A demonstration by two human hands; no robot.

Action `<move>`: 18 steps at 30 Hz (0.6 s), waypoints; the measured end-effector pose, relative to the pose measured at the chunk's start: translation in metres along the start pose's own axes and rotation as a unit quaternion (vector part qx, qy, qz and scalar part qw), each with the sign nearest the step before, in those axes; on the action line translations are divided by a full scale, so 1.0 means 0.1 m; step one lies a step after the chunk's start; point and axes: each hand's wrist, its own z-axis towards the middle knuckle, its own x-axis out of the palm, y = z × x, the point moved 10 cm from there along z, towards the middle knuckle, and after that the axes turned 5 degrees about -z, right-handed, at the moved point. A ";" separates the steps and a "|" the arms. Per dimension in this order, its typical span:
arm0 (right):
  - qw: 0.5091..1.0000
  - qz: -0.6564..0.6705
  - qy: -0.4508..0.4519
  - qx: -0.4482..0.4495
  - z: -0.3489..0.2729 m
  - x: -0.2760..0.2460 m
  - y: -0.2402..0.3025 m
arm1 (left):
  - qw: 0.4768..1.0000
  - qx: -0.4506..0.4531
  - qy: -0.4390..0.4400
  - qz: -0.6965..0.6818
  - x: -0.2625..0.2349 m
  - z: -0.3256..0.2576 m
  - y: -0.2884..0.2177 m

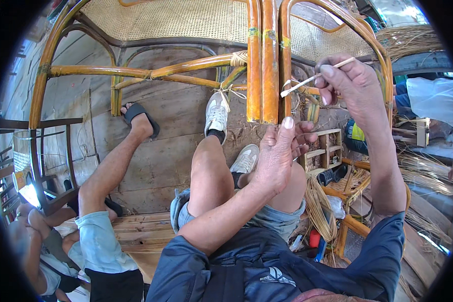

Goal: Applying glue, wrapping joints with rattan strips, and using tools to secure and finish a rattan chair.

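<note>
My right hand [350, 83] is raised beside the rattan furniture frame [270, 70] and pinches a thin pale stick [307, 82]. The stick's whitish tip points down and left, close to the dark brown pole [286, 65] of the frame. My left hand [279, 158] is just below the lower ends of the poles, thumb up and fingers loosely apart. Nothing shows in it, though part of its palm is hidden. Pale binding strips [240, 58] wrap a joint of the frame, and loose strip ends hang at another joint above my shoe [217, 113].
Woven cane panels [186, 20] span the frame's far side. A person's bare leg with a dark sandal [141, 119] is at the left. On my right lie a small wooden compartment box [328, 149], a hanging bundle of pale strips [321, 209] and a red cylinder [314, 238].
</note>
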 end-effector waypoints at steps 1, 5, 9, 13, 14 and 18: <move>0.998 -0.056 0.004 -0.002 0.00 0.05 0.04 | 1.000 -0.002 -0.001 0.001 0.00 0.00 0.00; 0.962 -0.258 0.023 -0.088 0.07 0.22 0.33 | 1.000 0.000 0.012 0.010 0.00 0.01 0.01; 0.893 -0.381 0.032 -0.237 0.15 0.34 0.50 | 1.000 -0.002 0.012 0.019 -0.01 0.01 0.00; 0.843 -0.420 0.138 -0.308 -0.11 0.56 0.64 | 1.000 -0.005 0.003 0.009 -0.03 0.01 0.01; 0.823 -0.440 0.184 -0.308 -0.20 0.67 0.63 | 1.000 -0.006 0.014 0.000 0.00 0.00 0.00; 0.775 -0.530 0.235 -0.251 -0.30 0.82 0.63 | 0.999 0.001 0.032 -0.009 -0.01 0.00 -0.04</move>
